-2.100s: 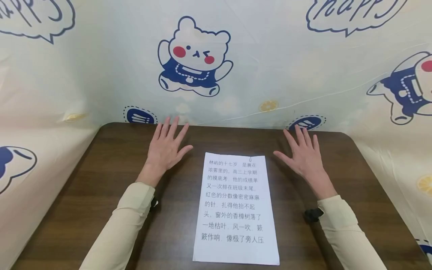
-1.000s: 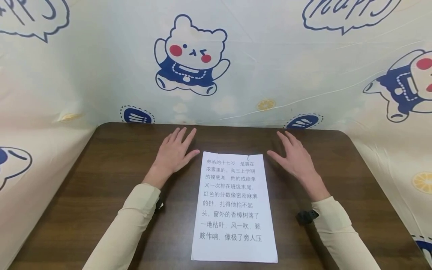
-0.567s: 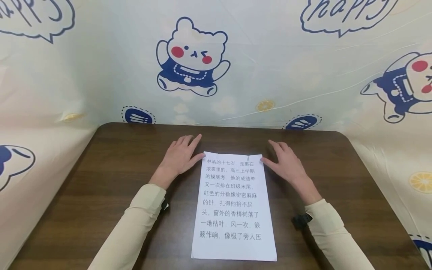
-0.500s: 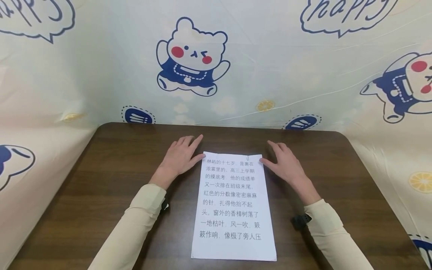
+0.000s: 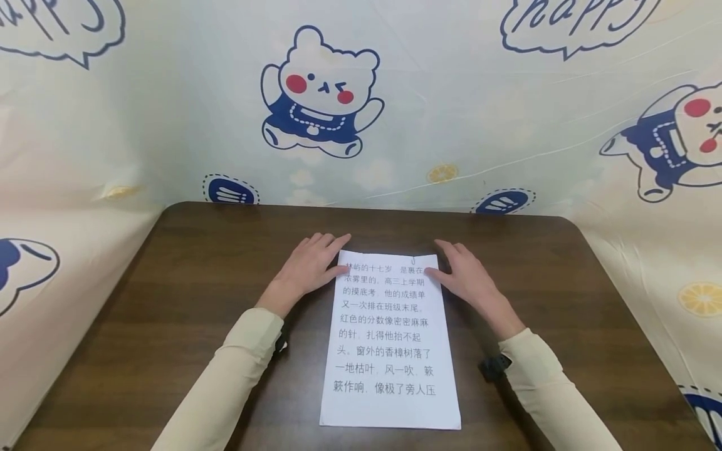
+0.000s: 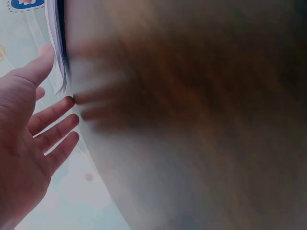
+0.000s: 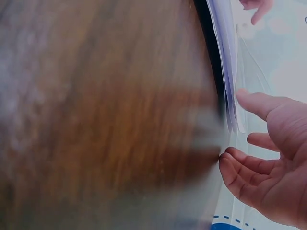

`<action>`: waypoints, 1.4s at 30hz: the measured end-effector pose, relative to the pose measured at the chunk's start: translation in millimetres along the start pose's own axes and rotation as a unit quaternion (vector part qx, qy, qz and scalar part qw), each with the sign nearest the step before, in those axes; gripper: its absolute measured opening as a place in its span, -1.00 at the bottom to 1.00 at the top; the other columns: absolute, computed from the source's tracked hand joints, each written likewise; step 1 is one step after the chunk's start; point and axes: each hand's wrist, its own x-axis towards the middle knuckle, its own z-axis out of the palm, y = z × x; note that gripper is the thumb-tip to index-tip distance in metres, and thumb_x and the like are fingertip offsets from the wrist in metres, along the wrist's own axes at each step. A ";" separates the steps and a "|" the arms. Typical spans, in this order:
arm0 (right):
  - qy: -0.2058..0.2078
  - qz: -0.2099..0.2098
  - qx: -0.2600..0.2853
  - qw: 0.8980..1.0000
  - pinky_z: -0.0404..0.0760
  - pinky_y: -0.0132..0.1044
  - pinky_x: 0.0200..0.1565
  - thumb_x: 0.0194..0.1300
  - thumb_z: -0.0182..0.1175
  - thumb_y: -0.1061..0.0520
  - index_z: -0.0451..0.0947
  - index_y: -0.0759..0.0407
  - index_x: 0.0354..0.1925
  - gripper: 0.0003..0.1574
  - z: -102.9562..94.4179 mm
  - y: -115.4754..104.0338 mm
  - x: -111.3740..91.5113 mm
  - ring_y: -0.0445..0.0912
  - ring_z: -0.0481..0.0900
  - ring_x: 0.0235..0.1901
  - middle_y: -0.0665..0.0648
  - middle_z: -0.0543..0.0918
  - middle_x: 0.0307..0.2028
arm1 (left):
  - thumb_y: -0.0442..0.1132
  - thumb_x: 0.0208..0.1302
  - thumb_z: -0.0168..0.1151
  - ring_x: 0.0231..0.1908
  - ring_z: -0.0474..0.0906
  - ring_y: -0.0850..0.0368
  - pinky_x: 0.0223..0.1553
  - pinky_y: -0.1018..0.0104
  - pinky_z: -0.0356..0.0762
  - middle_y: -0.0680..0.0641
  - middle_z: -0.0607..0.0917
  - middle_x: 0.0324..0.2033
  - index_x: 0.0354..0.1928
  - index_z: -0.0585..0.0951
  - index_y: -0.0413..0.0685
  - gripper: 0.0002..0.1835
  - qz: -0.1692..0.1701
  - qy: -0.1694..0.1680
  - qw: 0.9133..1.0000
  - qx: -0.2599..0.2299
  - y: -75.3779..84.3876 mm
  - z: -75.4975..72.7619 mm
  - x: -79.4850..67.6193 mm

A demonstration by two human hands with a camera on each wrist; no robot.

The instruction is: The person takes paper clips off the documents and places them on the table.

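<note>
A stack of white paper sheets (image 5: 389,410) printed with Chinese text lies on the brown wooden table. A small paper clip (image 5: 413,260) sits at its top edge, right of the middle. My left hand (image 5: 304,263) is at the top left corner, its thumb over the sheet and its other fingers extended beyond. At the top right corner my right hand (image 5: 468,275) mirrors it, thumb over the printed side. In the left wrist view the fingertips (image 6: 72,120) reach the tabletop beside the stack's edge (image 6: 56,52). In the right wrist view the loosely bent fingers (image 7: 244,167) touch down near the layered edge (image 7: 225,62).
The dark wooden tabletop (image 5: 169,313) has rounded far corners. Behind it and along both sides hangs a pale cloth (image 5: 451,81) printed with bears and lettering. Dark straps with small devices, such as the right wrist device (image 5: 493,368), sit at the cuffs.
Both hands have come inward and nearer from the table's far edge to the stack's top corners. Their spread fingers have drawn closer together, and the thumbs now overlap the paper.
</note>
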 end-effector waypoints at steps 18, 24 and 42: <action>-0.019 0.022 0.018 0.999 0.62 0.03 0.08 0.34 0.31 -0.06 0.31 0.19 0.42 -0.19 9.7 -8.3 -0.3 0.13 0.54 0.05 0.30 0.49 0.19 | -0.27 0.26 0.40 -0.06 0.47 0.00 -0.05 0.22 0.52 -0.16 0.48 0.05 0.39 0.42 -0.07 -0.35 -0.038 -0.029 0.987 -0.151 16.0 4.8 4.0; -0.009 0.018 0.047 0.999 0.60 -0.06 0.01 0.32 0.33 0.00 0.37 0.19 0.36 -0.27 10.6 -7.6 0.7 0.10 0.53 0.00 0.27 0.47 0.16 | -0.32 0.29 0.34 -0.07 0.52 0.00 -0.10 0.25 0.55 -0.14 0.41 0.12 0.40 0.40 0.00 -0.36 -0.073 -0.035 0.977 -0.198 21.6 7.7 5.5; -0.012 -0.001 0.087 0.996 0.60 -0.01 0.15 0.33 0.33 0.11 0.29 0.11 0.36 -0.28 10.1 -9.7 -2.6 0.09 0.57 0.10 0.24 0.55 0.24 | -0.39 0.29 0.33 0.06 0.53 -0.03 0.15 0.11 0.55 -0.14 0.59 0.20 0.36 0.42 -0.01 -0.39 -0.099 -0.023 0.962 -0.254 26.1 7.9 -0.3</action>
